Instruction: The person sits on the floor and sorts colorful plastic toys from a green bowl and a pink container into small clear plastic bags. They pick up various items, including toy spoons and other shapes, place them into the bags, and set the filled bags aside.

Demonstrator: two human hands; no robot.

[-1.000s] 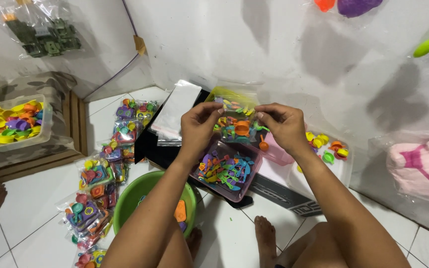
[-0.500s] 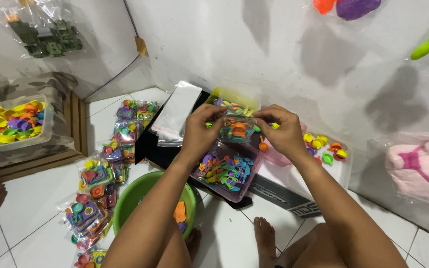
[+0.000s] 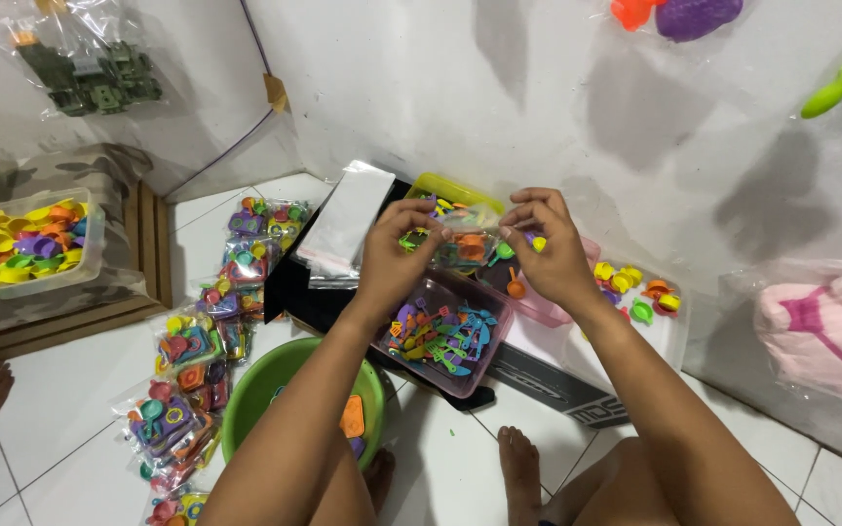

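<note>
Left hand [image 3: 397,255] and right hand [image 3: 545,255] both pinch small clear plastic bag of coloured toy pieces [image 3: 462,245] by top edge; judged light, limp, slippery

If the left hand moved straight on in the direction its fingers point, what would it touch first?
Probably the right hand: the left hand points right across the small clear plastic bag of colourful toy pieces both pinch. Depth is uncertain.

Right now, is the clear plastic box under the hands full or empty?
Partly full. The clear plastic box has no lid and holds a loose layer of small colourful plastic toy pieces; its pinkish walls rise above them.
</note>
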